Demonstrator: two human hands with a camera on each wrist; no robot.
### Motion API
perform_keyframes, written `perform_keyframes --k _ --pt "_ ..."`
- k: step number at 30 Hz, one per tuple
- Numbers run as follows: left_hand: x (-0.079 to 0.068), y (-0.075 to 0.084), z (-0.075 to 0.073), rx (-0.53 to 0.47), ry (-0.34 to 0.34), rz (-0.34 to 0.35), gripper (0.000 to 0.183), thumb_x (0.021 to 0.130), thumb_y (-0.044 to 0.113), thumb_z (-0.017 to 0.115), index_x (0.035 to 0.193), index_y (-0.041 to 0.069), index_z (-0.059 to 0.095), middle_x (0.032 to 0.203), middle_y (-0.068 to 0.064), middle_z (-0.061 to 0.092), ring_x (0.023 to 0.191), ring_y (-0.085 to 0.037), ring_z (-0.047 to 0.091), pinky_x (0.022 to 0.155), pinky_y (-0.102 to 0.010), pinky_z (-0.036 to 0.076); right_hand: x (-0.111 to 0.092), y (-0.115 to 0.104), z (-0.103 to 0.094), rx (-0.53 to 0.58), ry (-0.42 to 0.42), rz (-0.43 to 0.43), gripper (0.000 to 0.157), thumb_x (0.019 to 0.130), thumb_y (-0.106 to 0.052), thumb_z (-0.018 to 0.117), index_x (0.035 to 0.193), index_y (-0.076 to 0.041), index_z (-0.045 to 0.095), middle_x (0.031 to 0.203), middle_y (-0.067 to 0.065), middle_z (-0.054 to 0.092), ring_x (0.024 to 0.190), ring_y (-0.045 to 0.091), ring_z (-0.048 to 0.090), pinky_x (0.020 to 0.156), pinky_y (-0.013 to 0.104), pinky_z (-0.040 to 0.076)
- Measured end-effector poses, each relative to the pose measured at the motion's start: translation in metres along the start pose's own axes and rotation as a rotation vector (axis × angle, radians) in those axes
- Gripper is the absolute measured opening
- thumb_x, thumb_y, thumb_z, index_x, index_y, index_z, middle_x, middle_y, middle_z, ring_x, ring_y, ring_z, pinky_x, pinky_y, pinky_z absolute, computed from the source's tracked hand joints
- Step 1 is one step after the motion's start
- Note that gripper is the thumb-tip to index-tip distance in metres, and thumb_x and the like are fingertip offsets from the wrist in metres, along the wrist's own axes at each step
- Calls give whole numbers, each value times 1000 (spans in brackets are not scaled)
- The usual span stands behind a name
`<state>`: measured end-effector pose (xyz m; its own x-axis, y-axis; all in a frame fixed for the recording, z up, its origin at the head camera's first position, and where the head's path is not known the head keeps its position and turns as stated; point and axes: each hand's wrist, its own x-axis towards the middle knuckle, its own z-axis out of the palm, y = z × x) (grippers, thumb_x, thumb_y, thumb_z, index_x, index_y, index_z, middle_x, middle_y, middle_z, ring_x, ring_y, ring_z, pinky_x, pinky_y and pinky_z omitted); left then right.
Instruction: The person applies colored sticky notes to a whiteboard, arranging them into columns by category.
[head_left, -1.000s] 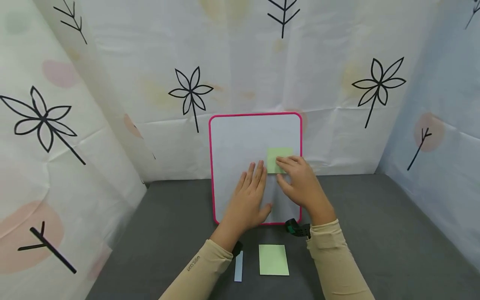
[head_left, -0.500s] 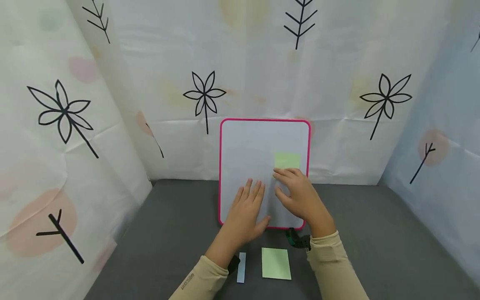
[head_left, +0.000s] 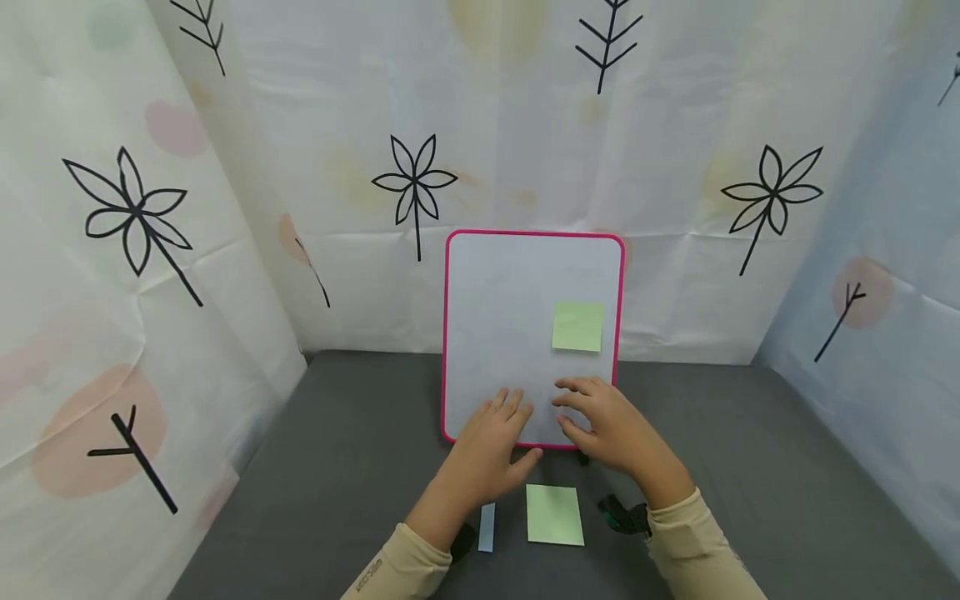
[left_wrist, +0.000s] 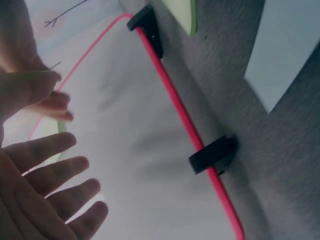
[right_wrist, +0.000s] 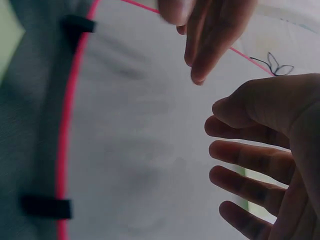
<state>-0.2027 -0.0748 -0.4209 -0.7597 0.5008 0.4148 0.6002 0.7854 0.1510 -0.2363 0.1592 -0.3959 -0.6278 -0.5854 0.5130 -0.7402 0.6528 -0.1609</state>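
A pink-framed whiteboard (head_left: 510,333) stands propped against the patterned cloth backdrop (head_left: 525,125) at the rear of the grey table (head_left: 337,467), held up on two small black clip feet (left_wrist: 212,157). A green sticky note (head_left: 577,326) is stuck flat on the right half of the board's face, above both hands and apart from them. The left hand (head_left: 487,442) hovers before the board's lower edge with its fingers (left_wrist: 47,175) straight and slightly spread, grasping nothing; from the pictures one cannot tell whether the fingertips touch the surface. The right hand (head_left: 607,421) is just beside it, to the right, its fingers (right_wrist: 250,155) also loose and extended, holding nothing. On the table just in front of the board, between the two wrists, lies a pad of green sticky notes (head_left: 554,515), and left of it, near the left wrist, lies a narrow pale blue strip (head_left: 487,527).
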Motion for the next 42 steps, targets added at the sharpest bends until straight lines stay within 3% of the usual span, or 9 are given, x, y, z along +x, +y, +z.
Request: perform_keyframes --k 6,12,20,24,30,42 --pt "-6 3 10 -29 -16 81 49 99 35 74 136 4 70 138 -12 71 131 -29 68 110 -45 54 -24 3 11 28 -46 -87 18 90 -7 81 107 -5 79 119 13 75 107 28 71 87 46 61" --pt "-16 10 19 -81 -79 139 39 99 31 74 128 6 73 124 -3 76 115 -16 72 100 -33 59 -38 2 18 79 -141 -110 15 91 -7 81 105 -7 79 108 4 73 97 18 69 82 37 61" --pt "-24 18 24 -73 -257 84 38 98 38 76 126 13 73 126 4 73 105 -6 71 87 -23 59 -51 -3 18 121 -326 -29 20 93 -18 82 110 -10 79 110 0 73 100 16 68 86 36 60" --pt "-27 18 24 -101 -322 60 40 93 43 82 122 16 74 118 8 72 92 0 65 78 -18 55 -56 -5 17 150 -393 17 29 91 -27 85 114 -11 79 113 -2 72 100 14 68 86 35 60" --pt "-28 16 24 -107 -376 43 46 87 46 87 121 17 75 120 8 72 94 0 65 80 -18 55 -64 -2 19 206 -466 69 44 85 -40 89 117 -12 78 118 -5 70 102 12 67 88 35 59" --pt "-28 23 28 -75 -411 57 35 86 46 88 107 19 76 122 9 71 89 2 61 73 -16 51 -69 2 21 214 -486 61 52 81 -42 92 121 -13 76 120 -6 68 104 8 64 89 34 59"
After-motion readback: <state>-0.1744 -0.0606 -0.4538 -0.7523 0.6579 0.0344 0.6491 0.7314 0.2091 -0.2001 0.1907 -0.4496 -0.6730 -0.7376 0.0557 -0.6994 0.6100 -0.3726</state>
